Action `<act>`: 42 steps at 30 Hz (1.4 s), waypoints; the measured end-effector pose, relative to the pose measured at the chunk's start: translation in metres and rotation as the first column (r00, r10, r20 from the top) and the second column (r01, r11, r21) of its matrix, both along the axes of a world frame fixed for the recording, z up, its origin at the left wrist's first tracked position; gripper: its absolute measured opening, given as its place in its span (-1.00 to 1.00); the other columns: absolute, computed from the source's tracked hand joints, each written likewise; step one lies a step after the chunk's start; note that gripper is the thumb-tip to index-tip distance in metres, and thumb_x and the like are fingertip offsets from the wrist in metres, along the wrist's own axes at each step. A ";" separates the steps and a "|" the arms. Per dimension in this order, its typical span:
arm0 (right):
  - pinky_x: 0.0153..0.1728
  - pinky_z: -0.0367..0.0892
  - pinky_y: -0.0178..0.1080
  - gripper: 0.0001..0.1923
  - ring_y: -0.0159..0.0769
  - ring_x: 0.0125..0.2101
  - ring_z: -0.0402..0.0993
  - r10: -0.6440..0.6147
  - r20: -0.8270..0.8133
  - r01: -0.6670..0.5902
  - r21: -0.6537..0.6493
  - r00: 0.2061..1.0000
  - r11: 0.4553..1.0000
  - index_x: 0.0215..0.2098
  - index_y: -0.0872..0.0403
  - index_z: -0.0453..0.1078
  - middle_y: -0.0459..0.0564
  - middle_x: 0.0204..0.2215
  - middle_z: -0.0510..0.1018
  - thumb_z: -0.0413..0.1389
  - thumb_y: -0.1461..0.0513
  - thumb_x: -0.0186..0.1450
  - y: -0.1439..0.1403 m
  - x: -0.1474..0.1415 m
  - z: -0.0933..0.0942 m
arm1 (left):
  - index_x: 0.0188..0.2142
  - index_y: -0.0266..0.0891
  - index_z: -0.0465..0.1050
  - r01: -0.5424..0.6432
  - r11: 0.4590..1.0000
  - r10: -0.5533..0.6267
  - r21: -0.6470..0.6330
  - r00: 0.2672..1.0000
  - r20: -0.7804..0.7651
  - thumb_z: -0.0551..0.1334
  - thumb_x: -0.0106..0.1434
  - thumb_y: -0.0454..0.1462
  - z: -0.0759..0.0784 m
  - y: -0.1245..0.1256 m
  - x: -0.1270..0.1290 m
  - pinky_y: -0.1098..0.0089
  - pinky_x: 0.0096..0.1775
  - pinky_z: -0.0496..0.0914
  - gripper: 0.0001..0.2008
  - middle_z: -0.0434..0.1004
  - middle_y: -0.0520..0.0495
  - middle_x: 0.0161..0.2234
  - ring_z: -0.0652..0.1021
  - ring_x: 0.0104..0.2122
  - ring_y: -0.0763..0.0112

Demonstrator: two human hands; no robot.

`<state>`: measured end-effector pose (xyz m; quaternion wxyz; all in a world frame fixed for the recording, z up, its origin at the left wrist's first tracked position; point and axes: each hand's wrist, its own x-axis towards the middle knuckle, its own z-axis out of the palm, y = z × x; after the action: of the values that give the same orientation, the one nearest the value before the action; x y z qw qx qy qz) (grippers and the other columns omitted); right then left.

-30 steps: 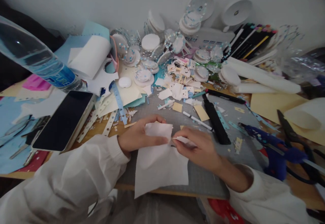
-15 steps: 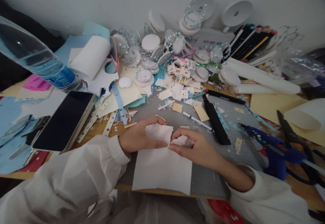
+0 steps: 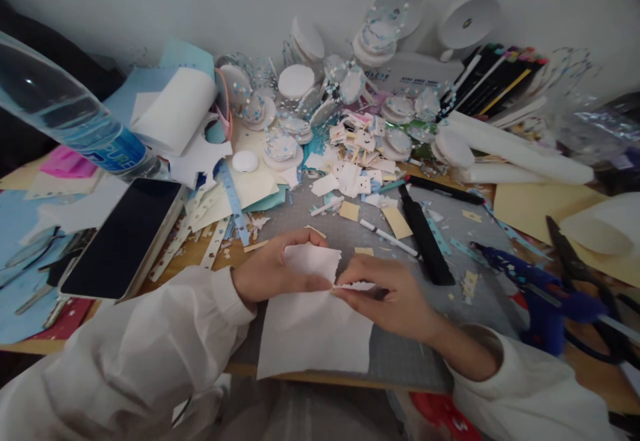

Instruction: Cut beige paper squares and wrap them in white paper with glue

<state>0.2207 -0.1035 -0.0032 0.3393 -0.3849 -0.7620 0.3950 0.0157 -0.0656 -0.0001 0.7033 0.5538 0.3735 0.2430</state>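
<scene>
Wide wooden surface [image 3: 575,388] buried in craft scraps, with a grey gridded cutting mat [image 3: 400,354] at the near edge. On the mat, a white square sheet of paper [image 3: 313,334], its upper edge ragged and lifted, its lower edge reaching the mat's front edge. To the left, a clear plastic water bottle with a blue label [image 3: 65,118] lying tilted above a black-screened phone [image 3: 123,238]. To the right, a blue hot-glue gun [image 3: 540,291] beside black-handled scissors [image 3: 575,261]. Left hand [image 3: 273,271], sleeve white, grip pinching the torn upper flap of the sheet between thumb and fingers. Right hand [image 3: 395,294], grip pressed together on a thin white paper strip [image 3: 357,286] at the tear, fingertips nearly touching the left thumb. Just beyond the right hand, a black craft knife [image 3: 425,241] and a slim white pen [image 3: 390,236], lying side by side. Farther back, a heap of small white paper cutouts [image 3: 357,158].
</scene>
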 end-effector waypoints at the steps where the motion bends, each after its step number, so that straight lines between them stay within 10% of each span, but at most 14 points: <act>1: -0.58 0.18 -0.42 -0.91 -0.46 -0.53 0.33 0.010 -0.012 -0.009 0.062 1.000 0.998 -0.43 0.08 0.39 -0.12 -0.57 0.44 0.15 0.29 0.25 0.000 0.000 -0.001 | -0.29 -0.24 0.34 -0.004 1.000 0.004 -0.019 1.000 -0.003 0.41 -0.04 -0.28 0.001 0.000 0.000 0.53 -0.45 0.21 -0.66 0.31 0.12 -0.43 0.31 -0.49 0.56; 10: -0.40 0.23 -0.33 -0.95 -0.42 -0.46 0.31 0.080 0.036 -0.087 0.282 0.996 0.956 -0.32 0.07 0.33 -0.10 -0.51 0.46 0.10 0.34 0.27 0.000 0.004 -0.005 | -0.28 -0.21 0.33 -0.073 0.981 0.069 -0.179 0.997 -0.024 0.43 -0.09 -0.30 0.004 -0.001 0.000 0.54 -0.46 0.25 -0.61 0.37 0.14 -0.48 0.36 -0.52 0.56; 20: -0.54 0.23 -0.43 -0.93 -0.46 -0.50 0.38 -0.194 -0.011 0.190 -0.152 0.981 0.970 -0.42 0.04 0.37 -0.14 -0.51 0.47 0.16 0.23 0.22 -0.002 0.001 0.004 | -0.34 -0.27 0.51 -0.206 0.863 0.299 -0.462 0.944 0.137 0.27 0.06 0.01 -0.002 0.004 -0.001 0.36 -0.32 0.39 -0.62 0.55 -0.08 -0.41 0.56 -0.33 0.20; 29: -0.61 0.17 -0.43 -0.88 -0.43 -0.49 0.32 -0.266 0.039 0.266 -0.275 0.963 0.924 -0.38 0.04 0.38 -0.12 -0.46 0.44 0.16 0.15 0.20 0.000 0.000 0.002 | -0.33 -0.29 0.53 -0.020 0.983 0.000 -0.180 0.994 -0.108 0.39 0.01 -0.13 0.001 -0.002 0.002 0.46 -0.43 0.36 -0.70 0.57 -0.03 -0.43 0.51 -0.47 0.40; 42: -0.58 0.25 -0.40 -0.78 -0.41 -0.49 0.36 -0.102 -0.107 0.035 -0.502 0.989 0.864 -0.34 0.08 0.44 -0.06 -0.46 0.48 0.14 0.08 0.23 0.001 0.002 -0.002 | -0.31 -0.29 0.53 -0.084 0.981 0.072 -0.174 0.995 -0.074 0.37 0.03 -0.16 -0.001 -0.009 0.002 0.42 -0.39 0.39 -0.73 0.59 -0.07 -0.40 0.54 -0.45 0.35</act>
<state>0.2227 -0.1027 -0.0056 0.2912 -0.4597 -0.5964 0.5901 0.0178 -0.0743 -0.0009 0.7266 0.4820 0.4385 0.2175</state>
